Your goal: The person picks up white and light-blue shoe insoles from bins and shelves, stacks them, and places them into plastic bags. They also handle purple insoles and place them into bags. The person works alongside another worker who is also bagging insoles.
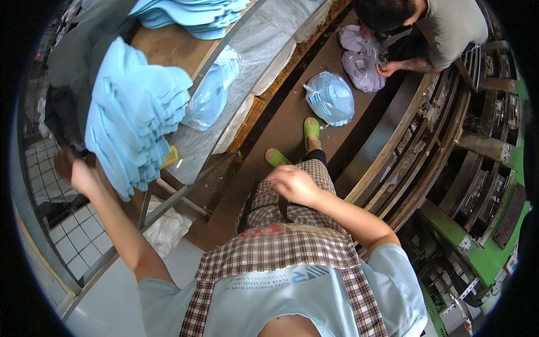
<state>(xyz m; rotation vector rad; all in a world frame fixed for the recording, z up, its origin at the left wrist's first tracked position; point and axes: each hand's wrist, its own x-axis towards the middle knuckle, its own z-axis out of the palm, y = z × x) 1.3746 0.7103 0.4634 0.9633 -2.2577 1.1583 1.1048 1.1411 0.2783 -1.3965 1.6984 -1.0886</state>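
While holding blurred left hand (84, 177) beside stacked blue pieces (135, 112), upper left of frame, had right hand (294, 184) loosely curled; could not tell whether gripping anything with either. Judged as handling those pieces, next probably requiring secure grasp.

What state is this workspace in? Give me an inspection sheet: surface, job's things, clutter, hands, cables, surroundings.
Surface: brown tabletop, partly covered.
Job's things: near blue stack, far blue stack.
Clutter: blue bag and purple bags on the floor; white plastic low by the table.
Hands: left hand blurred, beside the near blue stack; right hand blurred, at waist; grips unclear.
Cables: none clearly made out.
Surroundings: co-worker by the purple bags; green machine at right.
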